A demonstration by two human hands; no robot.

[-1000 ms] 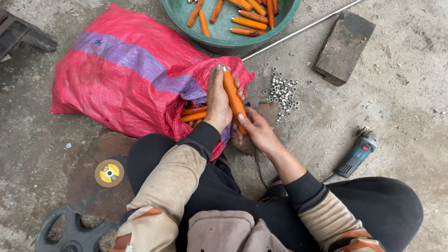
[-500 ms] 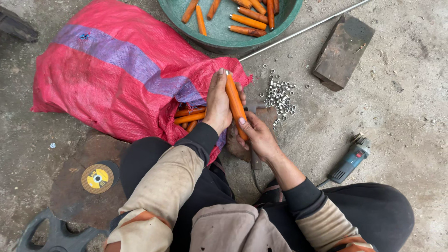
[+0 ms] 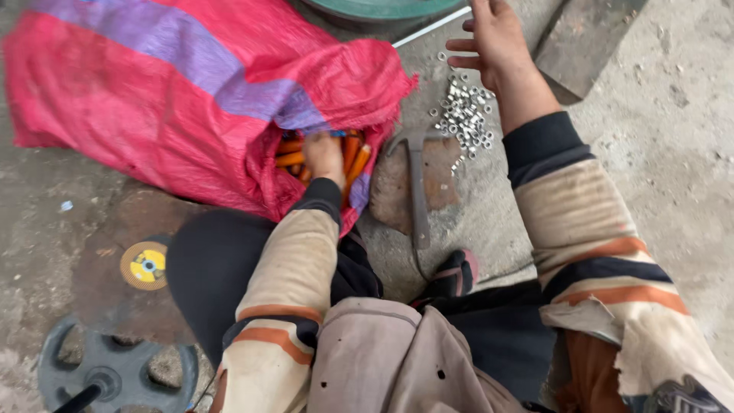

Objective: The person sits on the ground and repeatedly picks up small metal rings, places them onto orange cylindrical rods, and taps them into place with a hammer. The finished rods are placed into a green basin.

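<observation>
My left hand [image 3: 324,157] reaches into the mouth of a red and purple woven sack [image 3: 176,99]. Its fingers are buried among several orange stick-shaped pieces [image 3: 353,160], so its grip is hidden. My right hand [image 3: 493,34] is stretched out at the top of the view, fingers apart and holding nothing. It hovers just beyond a pile of small silvery nuts [image 3: 466,118] on the concrete and close to the rim of a green basin [image 3: 382,8].
A hammer [image 3: 417,191] lies on a rusty plate between my knees. A thin metal rod [image 3: 432,27] runs by the basin and a dark block [image 3: 585,42] lies at top right. A yellow cutting disc [image 3: 145,265] and a black wheel-like casting [image 3: 115,367] sit at left.
Both hands held an orange piece upright before. That piece is gone from them; my left hand has gone into the sack and my right hand has reached up toward the basin, empty.
</observation>
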